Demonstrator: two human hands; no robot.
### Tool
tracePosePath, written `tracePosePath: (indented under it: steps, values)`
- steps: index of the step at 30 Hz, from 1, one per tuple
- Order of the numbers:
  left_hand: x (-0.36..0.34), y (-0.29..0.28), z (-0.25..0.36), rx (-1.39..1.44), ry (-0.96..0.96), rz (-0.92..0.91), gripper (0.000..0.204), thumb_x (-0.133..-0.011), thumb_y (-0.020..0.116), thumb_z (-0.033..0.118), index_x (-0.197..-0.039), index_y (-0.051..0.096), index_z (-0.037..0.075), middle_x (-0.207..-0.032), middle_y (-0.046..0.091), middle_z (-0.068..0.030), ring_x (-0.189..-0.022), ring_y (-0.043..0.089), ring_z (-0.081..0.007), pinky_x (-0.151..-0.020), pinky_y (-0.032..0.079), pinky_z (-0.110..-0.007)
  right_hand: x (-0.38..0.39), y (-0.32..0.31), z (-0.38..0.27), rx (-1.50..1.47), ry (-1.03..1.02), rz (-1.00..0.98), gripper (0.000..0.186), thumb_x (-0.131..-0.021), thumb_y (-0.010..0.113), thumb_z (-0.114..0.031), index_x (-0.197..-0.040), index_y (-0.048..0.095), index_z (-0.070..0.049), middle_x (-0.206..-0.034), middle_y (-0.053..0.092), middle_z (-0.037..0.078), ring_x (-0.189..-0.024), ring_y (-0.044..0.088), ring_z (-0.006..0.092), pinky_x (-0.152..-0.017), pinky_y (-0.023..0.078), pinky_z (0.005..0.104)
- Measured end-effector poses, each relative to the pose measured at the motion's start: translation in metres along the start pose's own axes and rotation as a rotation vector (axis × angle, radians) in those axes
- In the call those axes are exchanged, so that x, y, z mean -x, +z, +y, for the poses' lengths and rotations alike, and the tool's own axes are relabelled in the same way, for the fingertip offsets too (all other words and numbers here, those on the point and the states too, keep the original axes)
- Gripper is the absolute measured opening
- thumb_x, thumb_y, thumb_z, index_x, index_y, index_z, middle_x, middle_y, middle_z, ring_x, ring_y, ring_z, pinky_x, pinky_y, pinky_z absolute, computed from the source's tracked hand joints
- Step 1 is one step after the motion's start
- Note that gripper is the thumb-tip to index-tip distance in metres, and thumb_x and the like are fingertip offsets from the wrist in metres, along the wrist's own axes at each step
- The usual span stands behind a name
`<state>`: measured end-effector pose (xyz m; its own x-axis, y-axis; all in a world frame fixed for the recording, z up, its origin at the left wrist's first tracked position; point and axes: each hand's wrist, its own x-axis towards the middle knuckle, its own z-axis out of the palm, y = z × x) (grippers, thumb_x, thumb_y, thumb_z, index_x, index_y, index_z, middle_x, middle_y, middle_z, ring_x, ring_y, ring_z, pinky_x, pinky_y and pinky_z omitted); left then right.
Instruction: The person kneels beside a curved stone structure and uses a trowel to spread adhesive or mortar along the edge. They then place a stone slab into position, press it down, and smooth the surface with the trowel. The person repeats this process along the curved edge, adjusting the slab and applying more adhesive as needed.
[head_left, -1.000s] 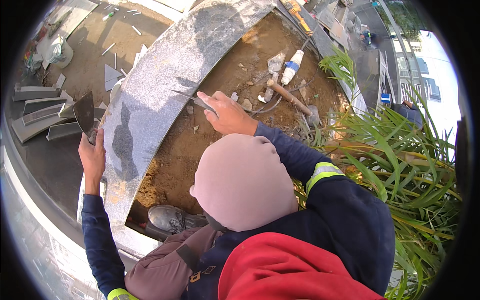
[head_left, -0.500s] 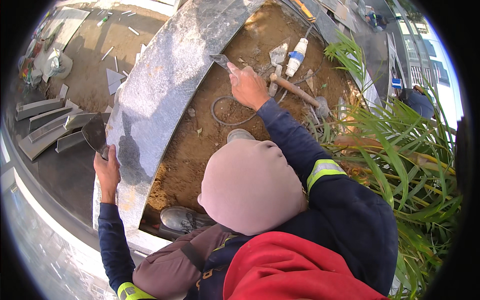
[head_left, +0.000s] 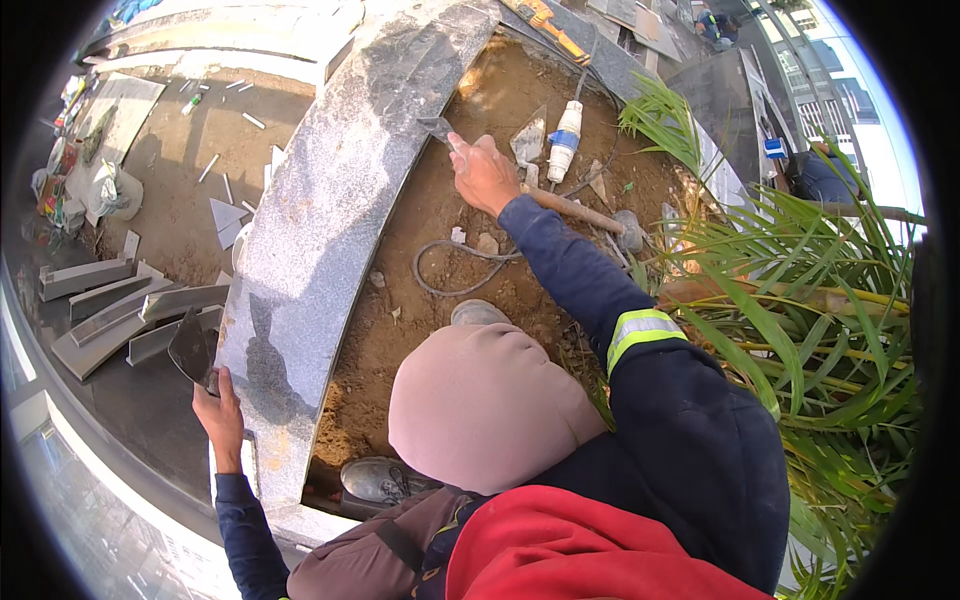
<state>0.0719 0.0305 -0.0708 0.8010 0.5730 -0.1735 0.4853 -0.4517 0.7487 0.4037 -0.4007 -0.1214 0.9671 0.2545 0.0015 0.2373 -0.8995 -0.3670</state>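
My left hand (head_left: 222, 420) grips a trowel (head_left: 190, 350), whose dark blade is raised beside the left edge of a long grey stone slab (head_left: 300, 200). My right hand (head_left: 487, 175) is closed round a scraper (head_left: 436, 127), its handle mostly hidden in my fingers. The scraper's flat blade lies at the slab's right edge, above the brown soil; whether it touches the stone I cannot tell. Close by my right hand, a hammer (head_left: 575, 207) with a wooden handle rests on the soil, partly behind my wrist. Beyond it lies another trowel (head_left: 528, 140), with a grey, pointed blade.
A white-and-blue plug connector (head_left: 565, 142) and a looped grey cable (head_left: 440, 285) lie on the soil. A yellow power tool (head_left: 545, 28) rests at the far corner. Leafy plants (head_left: 800, 300) crowd the right; stone strips (head_left: 110, 310) are stacked left. Another person (head_left: 715, 28) is far off.
The view has shifted, so most of the scene sits lower. My right hand and scraper have shifted slightly farther along the slab edge. Both tools are still held.
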Motion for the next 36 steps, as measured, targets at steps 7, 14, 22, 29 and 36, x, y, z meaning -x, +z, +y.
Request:
tracePosePath:
  steps: [7,14,22,29,36]
  values:
    - [0.051,-0.051,-0.001,-0.087,-0.158,0.177,0.027,-0.104,0.06,0.023,-0.089,0.057,0.0,-0.06,0.048,0.0007,-0.051,0.044,-0.0086,-0.048,0.035,-0.028,-0.183,-0.018,0.11,0.053,0.263,-0.018,0.045,-0.102,0.046,-0.04,-0.136,0.062,-0.014,-0.133,0.06,0.021,-0.123,0.06,0.0429,-0.103,0.049,0.0511]
    - [0.125,-0.11,-0.039,-0.365,-0.32,0.339,0.037,-0.105,0.058,0.032,-0.09,0.056,-0.002,-0.057,0.048,-0.0031,-0.049,0.045,-0.0127,-0.048,0.036,-0.032,-0.223,-0.022,0.121,-0.308,0.263,0.399,0.049,-0.099,0.052,-0.036,-0.134,0.064,-0.003,-0.131,0.064,0.027,-0.122,0.062,0.0415,-0.105,0.047,0.0453]
    - [0.148,-0.12,0.015,-0.344,-0.475,0.476,0.042,-0.106,0.056,0.038,-0.096,0.055,-0.003,-0.057,0.047,-0.0038,-0.051,0.044,-0.0135,-0.05,0.038,-0.034,-0.019,0.112,0.029,-1.208,0.344,0.297,0.054,-0.11,0.046,-0.033,-0.153,0.043,0.0,-0.093,0.061,0.004,-0.065,0.047,0.0051,-0.057,0.044,0.0234]
    - [0.144,-0.114,0.034,-0.391,-0.459,0.448,0.045,-0.106,0.056,0.037,-0.108,0.058,-0.008,-0.06,0.052,-0.0049,-0.051,0.048,-0.0138,-0.049,0.039,-0.033,-0.112,0.114,0.055,-1.042,0.316,0.398,0.053,-0.107,0.044,-0.029,-0.144,0.049,0.008,-0.13,0.061,0.028,-0.119,0.06,0.038,-0.103,0.046,0.0416]
    - [0.134,-0.101,0.021,-0.37,-0.428,0.427,0.045,-0.105,0.056,0.035,-0.11,0.058,-0.009,-0.06,0.052,-0.0053,-0.051,0.048,-0.0134,-0.047,0.037,-0.032,-0.248,0.084,0.156,-0.945,0.349,0.493,0.046,-0.107,0.049,-0.025,-0.145,0.053,0.001,-0.093,0.065,0.006,-0.077,0.057,0.0136,-0.074,0.05,0.032]
